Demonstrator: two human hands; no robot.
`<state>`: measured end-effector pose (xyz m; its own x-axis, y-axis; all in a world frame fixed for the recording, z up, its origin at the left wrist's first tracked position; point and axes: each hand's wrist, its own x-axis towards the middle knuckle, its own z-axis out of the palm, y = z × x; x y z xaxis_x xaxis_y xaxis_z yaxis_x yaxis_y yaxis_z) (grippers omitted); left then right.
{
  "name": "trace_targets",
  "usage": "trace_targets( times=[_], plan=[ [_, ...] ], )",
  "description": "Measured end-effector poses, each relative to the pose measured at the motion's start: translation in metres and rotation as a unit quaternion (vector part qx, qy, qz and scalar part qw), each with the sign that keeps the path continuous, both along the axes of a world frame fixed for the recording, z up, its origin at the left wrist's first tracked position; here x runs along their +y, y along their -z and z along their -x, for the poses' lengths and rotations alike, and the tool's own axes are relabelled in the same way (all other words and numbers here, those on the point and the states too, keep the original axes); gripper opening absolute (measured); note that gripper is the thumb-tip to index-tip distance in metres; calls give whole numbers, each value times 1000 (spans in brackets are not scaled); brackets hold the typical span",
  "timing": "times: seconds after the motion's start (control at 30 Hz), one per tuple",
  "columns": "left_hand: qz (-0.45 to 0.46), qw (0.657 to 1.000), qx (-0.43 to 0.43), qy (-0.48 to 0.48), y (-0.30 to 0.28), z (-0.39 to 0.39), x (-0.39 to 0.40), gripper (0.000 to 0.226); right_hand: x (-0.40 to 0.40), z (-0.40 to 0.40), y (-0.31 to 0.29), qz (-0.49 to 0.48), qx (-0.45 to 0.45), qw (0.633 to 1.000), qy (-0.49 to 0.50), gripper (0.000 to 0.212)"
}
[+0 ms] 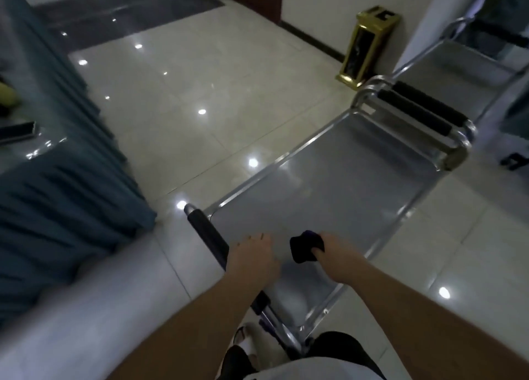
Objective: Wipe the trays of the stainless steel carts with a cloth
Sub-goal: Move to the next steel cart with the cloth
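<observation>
- My right hand (333,253) bunches the dark cloth (305,246) in curled fingers, pressing it onto the near end of the cart's tray (343,179).
- My left hand (253,255) lies flat, fingers relaxed, probably steadying the cart.

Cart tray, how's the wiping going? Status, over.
Right hand grips dark cloth on cart tray. Left hand rests flat near handle. Nothing on tray.

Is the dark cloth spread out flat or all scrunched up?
Scrunched up. The cloth is a bunched dark lump gripped in the right hand on the tray.
</observation>
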<state>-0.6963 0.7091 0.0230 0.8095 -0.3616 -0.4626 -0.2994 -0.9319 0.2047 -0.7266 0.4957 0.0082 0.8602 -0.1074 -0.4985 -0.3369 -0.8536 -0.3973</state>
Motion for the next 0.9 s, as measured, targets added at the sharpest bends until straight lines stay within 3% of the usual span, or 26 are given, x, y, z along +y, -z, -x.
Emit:
trace_targets(
  times=[0.1, 0.27, 0.43, 0.7, 0.9],
  plan=[
    [-15, 999, -3, -33, 6, 8, -3, 40, -4, -15, 11, -5, -2, 999, -47, 7],
    [-29, 991, -22, -129, 10, 13, -28, 45, -27, -48, 32, -22, 3, 990, -138, 20],
    [-31, 961, -28, -274, 7, 49, -77, 47, -58, -67, 44, -66, 8, 966, -251, 25],
    [-14, 912, -56, -407, 2, 151, -144, 47, -97, -17, 47, -63, 11, 926, -371, 25],
    [69, 879, -104, -461, 16, 218, -176, 45, -122, 40, 47, -59, 19, 917, -393, 27]
  ],
)
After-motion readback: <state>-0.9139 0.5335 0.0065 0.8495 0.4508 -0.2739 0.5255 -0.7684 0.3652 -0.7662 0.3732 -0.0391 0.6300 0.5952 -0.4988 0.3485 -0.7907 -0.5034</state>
